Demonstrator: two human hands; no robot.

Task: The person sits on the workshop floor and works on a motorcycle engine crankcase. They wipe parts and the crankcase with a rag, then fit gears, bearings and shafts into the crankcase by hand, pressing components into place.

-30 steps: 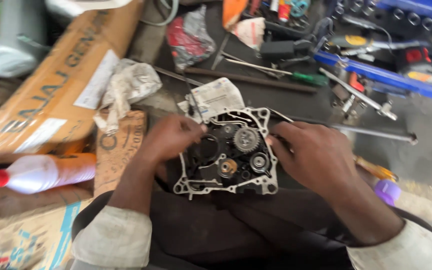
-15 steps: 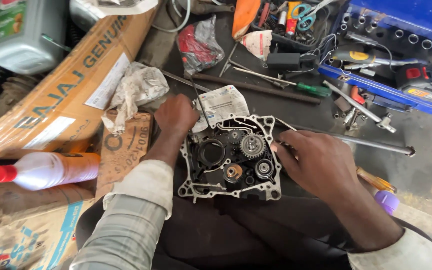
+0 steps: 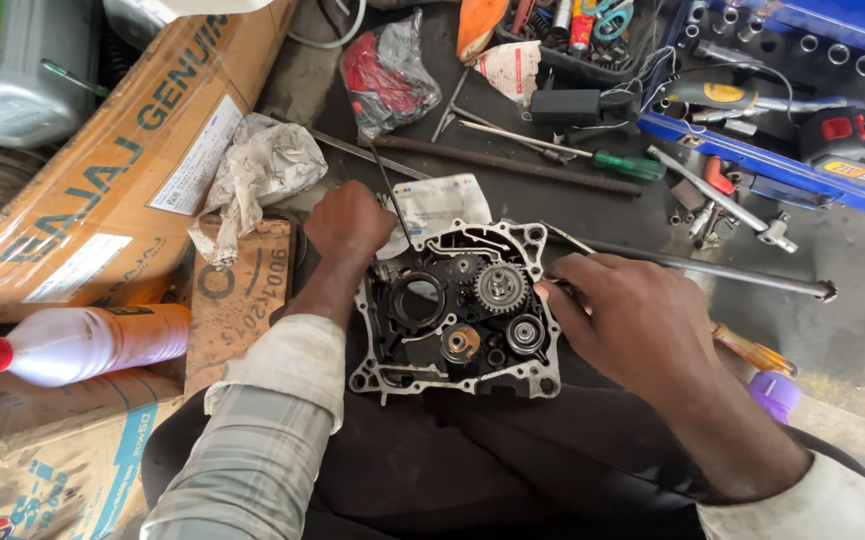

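Crankcase half, gears exposed, greasy

A repair workshop: blue socket tray, screwdriver (green-handled), engine casing.

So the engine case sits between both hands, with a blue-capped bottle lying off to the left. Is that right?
Not quite. The head view shows the bottle has a red cap, not a blue one. The rest holds: it lies off to the left, and the engine case sits between the left hand and the right hand.
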